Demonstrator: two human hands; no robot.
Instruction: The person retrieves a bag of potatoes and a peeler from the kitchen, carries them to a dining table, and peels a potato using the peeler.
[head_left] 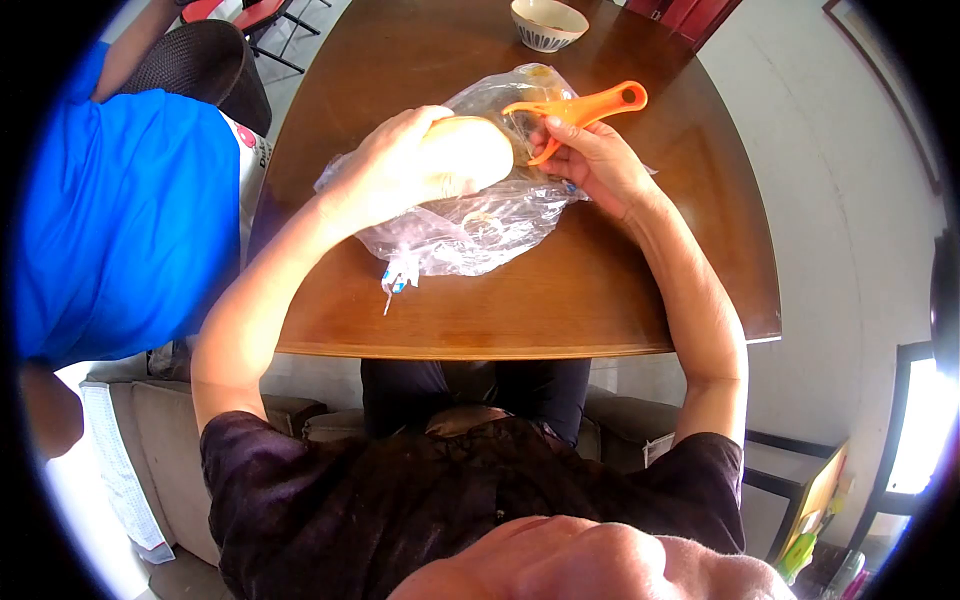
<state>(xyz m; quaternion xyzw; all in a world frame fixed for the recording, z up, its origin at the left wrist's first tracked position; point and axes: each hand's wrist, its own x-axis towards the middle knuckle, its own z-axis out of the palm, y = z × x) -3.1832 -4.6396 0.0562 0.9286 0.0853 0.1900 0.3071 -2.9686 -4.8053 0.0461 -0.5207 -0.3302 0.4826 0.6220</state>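
Left grip: cups pale item, likely steadying | right grip: pinches orange peeler, 3 o'clock | bag beneath, shielding counter?

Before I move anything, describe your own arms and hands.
Short, loose, dark purplish-black fabric sleeves end above the elbows. The forearms are uncovered. The left hand and right hand are bare; no gloves, watch or bracelet shows.

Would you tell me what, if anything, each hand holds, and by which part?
The left hand grips a pale rounded thing around its left end; the right hand holds an orange peeler near its forked head.
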